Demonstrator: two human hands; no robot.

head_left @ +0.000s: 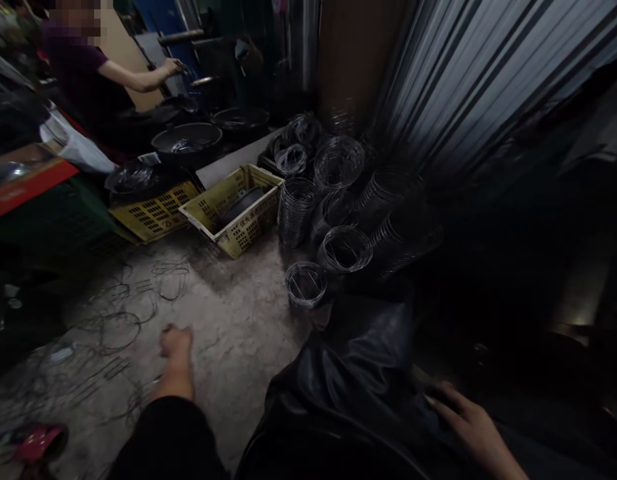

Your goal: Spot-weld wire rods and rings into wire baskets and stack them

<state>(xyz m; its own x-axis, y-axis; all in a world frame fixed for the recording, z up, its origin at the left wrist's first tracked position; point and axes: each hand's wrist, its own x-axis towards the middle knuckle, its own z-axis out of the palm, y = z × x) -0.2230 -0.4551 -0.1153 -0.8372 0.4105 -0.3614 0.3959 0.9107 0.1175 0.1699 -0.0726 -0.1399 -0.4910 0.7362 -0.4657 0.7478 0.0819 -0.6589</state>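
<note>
Okay, my left grip looks curled but blurred, can't tell if holding; wire rings lie on the floor left of it, probably light, springy, best pinched rim-first. Right grip: beside black sheet, hold unclear.

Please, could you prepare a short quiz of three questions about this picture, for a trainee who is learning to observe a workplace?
1. Multiple choice. In the picture, where do the stacked wire rings stand in relation to the open yellow crate? A) to its left; B) to its right; C) inside it.
2. True or false? The person's left hand is inside that crate.
3. Fill in the colour. The person's right hand is beside the shiny ____ material.

Key: 1. B. 2. False; the hand shows against the grey floor, nearer to the camera than the crate. 3. Black.
</note>
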